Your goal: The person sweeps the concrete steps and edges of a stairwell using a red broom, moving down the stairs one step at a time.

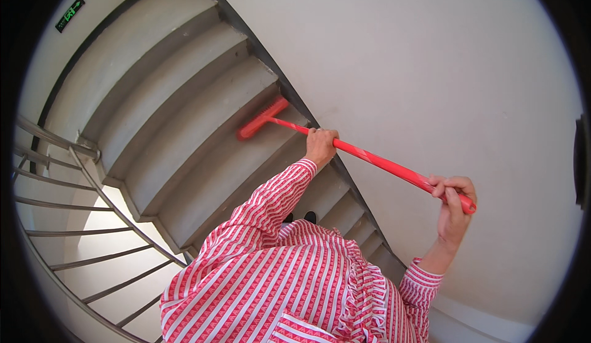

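A red broom (381,159) slants across the view, its handle running from lower right to upper left. My left hand (322,146) is wrapped around the handle's middle, close to the wall. Near the handle's end, my right hand (453,204) grips it with the fingers curled over the top. The broom's bristled head (263,118) is over a grey stair tread (221,165), by the riser and the wall side. It looks slightly blurred, and I cannot tell whether the bristles touch the step.
Grey stairs (152,52) curve upward to the left, and more steps (344,214) descend behind me. A metal railing (134,229) bounds the inner side. The white wall (415,66) has a dark skirting band (251,34). A lit green exit sign (70,14) hangs upper left.
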`<state>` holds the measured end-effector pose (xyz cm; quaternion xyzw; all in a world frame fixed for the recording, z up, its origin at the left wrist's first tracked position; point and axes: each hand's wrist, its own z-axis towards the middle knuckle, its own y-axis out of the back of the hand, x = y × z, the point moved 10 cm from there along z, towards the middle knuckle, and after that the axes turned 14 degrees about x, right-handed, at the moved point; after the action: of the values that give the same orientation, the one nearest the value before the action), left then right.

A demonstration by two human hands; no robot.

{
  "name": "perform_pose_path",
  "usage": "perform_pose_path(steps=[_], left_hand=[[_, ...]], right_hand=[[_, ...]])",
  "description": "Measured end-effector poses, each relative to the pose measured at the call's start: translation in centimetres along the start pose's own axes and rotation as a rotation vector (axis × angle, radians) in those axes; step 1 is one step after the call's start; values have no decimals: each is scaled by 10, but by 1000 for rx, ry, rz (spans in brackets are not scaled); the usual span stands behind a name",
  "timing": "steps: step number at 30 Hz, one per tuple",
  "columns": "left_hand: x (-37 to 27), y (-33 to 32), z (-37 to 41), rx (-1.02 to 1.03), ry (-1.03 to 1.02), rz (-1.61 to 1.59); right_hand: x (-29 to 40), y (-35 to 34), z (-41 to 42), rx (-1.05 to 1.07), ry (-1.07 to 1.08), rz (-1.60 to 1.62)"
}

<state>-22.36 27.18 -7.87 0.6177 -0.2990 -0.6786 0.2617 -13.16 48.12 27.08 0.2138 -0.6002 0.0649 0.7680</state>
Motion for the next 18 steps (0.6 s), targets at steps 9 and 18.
perform_pose_path(steps=[9,18], left_hand=[[7,-42,-19,72,-82,32],[49,-36,4,-6,32,79]], right_hand=[[-1,-15,-47,102,11,-122],[-23,-34,11,138,-20,-79]])
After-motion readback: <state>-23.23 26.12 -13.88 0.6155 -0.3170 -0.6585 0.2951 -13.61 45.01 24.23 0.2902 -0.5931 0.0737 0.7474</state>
